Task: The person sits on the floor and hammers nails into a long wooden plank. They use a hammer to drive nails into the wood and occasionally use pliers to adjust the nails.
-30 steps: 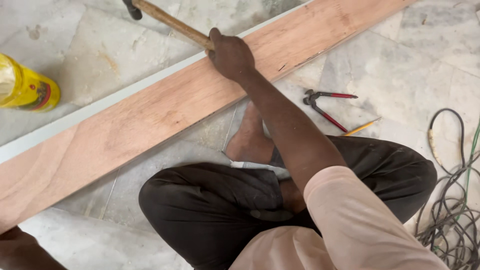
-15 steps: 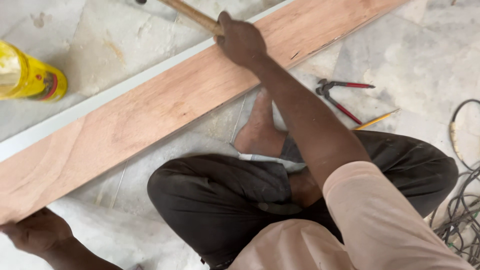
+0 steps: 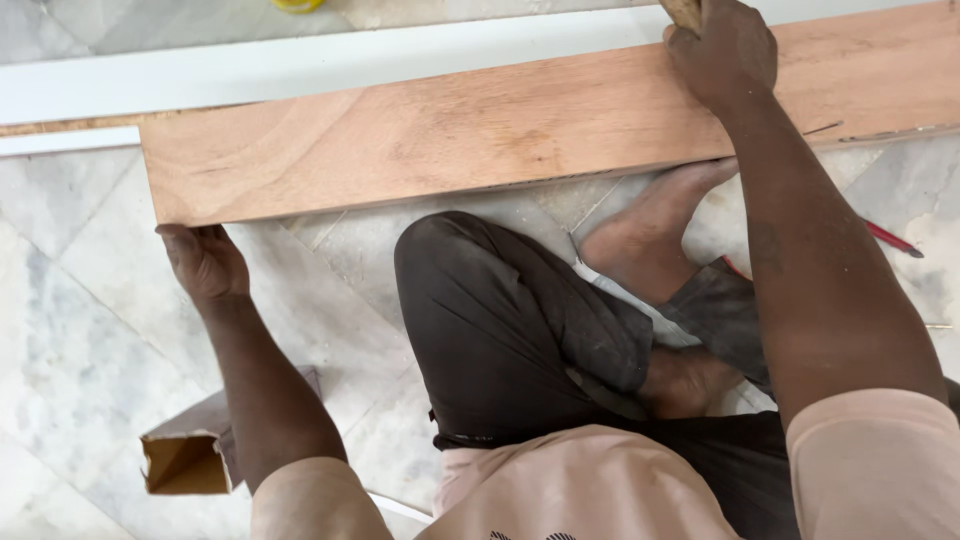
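Wood dominates the head view: a long reddish-brown plank (image 3: 500, 135) lies flat on the marble floor (image 3: 70, 330), running from near the left edge of the frame out past the right edge, its far long edge lying against a white strip (image 3: 300, 65) that runs parallel behind it; the person sits cross-legged right behind the near long edge, one bare foot (image 3: 650, 225) tucked up against that edge, which looks like a way to brace the board so it cannot slide toward them.

Left hand (image 3: 205, 262) sits at the plank's near left corner, fingers curled up to the end of the board; it is touching the wood, pressing or steadying rather than lifting, though whether the grip truly closes on the edge I cannot tell; judging by the posture, it keeps that end from shifting.

Right hand (image 3: 725, 55) rests over the far right part of the plank, closed as a fist round a wooden handle (image 3: 685, 12) that leaves the top of the frame; its head is out of sight; so the board lies under this grip, not in it.

Elsewhere on the floor: a small open cardboard box (image 3: 190, 455) near the left elbow, a red-handled tool (image 3: 890, 240) just showing right of the right forearm, something yellow (image 3: 295, 4) at the top edge.
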